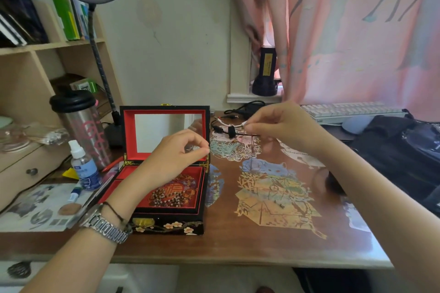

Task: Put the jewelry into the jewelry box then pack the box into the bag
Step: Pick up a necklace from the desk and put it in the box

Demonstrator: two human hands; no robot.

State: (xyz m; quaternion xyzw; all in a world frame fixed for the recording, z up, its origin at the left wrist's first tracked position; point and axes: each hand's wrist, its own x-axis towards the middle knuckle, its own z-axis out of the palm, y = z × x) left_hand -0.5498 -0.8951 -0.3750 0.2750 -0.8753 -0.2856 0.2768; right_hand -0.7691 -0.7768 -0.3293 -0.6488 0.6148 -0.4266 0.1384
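Observation:
A black lacquered jewelry box [166, 223] with red lining stands open on the desk, its mirrored lid [166, 132] upright. A beaded bracelet [166, 198] lies in its right compartment. My left hand [173, 162] hovers over the box, with thumb and fingers pinched on a small silvery jewelry piece [189, 148]. My right hand [278, 126] is raised over the desk further right, fingertips pinched on a tiny pale piece [245, 123]; what it is cannot be made out. Two tiny dark pieces [279, 204] lie on the desk. A black bag [400, 150] sits at the right.
A steel tumbler [81, 126], spray bottle [83, 166] and lamp base [114, 133] crowd the box's left. Black cables [228, 129] lie behind my right hand. A keyboard [350, 110] and torch [265, 71] are at the back; the desk's front edge [214, 257] is near.

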